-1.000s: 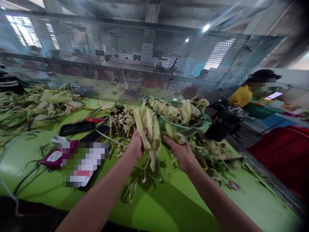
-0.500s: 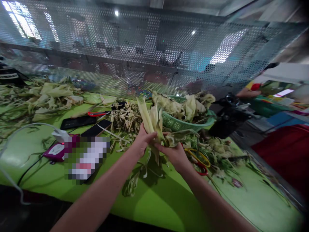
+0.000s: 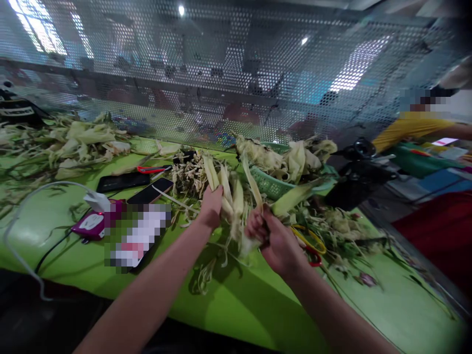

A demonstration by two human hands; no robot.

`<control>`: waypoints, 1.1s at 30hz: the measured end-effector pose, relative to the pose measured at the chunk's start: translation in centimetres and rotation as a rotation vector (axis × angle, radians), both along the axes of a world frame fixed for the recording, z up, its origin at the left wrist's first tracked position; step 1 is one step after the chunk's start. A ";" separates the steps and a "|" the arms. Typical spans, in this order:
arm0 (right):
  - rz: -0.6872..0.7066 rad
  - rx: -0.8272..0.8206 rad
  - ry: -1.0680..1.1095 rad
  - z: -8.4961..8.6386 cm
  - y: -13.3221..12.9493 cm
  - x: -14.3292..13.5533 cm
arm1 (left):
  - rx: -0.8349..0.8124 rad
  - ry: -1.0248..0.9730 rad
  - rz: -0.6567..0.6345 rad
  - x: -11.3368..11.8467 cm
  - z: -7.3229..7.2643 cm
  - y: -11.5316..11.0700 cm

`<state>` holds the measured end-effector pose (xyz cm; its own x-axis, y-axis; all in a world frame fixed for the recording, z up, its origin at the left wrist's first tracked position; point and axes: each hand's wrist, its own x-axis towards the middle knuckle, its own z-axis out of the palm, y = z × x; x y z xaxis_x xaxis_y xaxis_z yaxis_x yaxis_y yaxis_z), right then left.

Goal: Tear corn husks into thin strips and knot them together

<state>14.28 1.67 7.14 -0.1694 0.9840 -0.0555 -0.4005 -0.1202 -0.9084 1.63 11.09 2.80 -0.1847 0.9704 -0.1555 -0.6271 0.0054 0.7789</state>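
My left hand (image 3: 213, 207) is closed around a bunch of pale corn husks (image 3: 226, 189) whose strips stand up and fan out. To the right, my right hand (image 3: 271, 236) is a closed fist with other husk strips (image 3: 293, 199) poking out of it, one upward and a greener one to the right. Some pale husk below the fist is smeared by motion. Behind my left hand lies a heap of small dried, curled pieces (image 3: 190, 174). Scissors with yellow and red handles (image 3: 311, 241) lie just right of my right hand.
A green basket (image 3: 271, 184) full of husks stands behind my hands. At left are phones (image 3: 123, 183), a purple power strip (image 3: 88, 223), a white cable and a husk pile (image 3: 81, 142). Plant scraps (image 3: 337, 231) lie at right. A person in a yellow sleeve (image 3: 409, 129) is farther right.
My hands have moved apart, the right one going rightward with husk strips pulled away from the bunch. My left hand still grips its bunch. A person's yellow sleeve shows more at right.
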 end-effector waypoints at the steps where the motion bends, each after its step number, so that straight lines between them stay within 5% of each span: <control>1: 0.002 -0.030 0.029 0.3 -0.2 0.1 | -0.015 0.007 0.047 -0.5 0.1 0.3; 5: -0.091 0.031 0.082 0.7 0.2 1.6 | -0.028 -0.059 0.072 -1.9 1.0 0.5; 10: -0.245 -0.006 -0.082 -1.1 2.6 3.1 | 0.016 -0.143 -0.135 -0.1 1.6 -1.0; 15: -0.246 -0.148 -0.196 -2.4 3.1 3.0 | 0.101 -0.117 -0.305 1.1 1.5 -2.7; 30: -0.419 0.042 -0.176 -2.6 3.7 3.6 | 0.079 0.029 -0.571 0.7 2.0 -4.5; 33: -0.447 0.049 -0.204 -2.2 3.5 3.9 | 0.051 0.067 -0.543 0.7 2.0 -4.5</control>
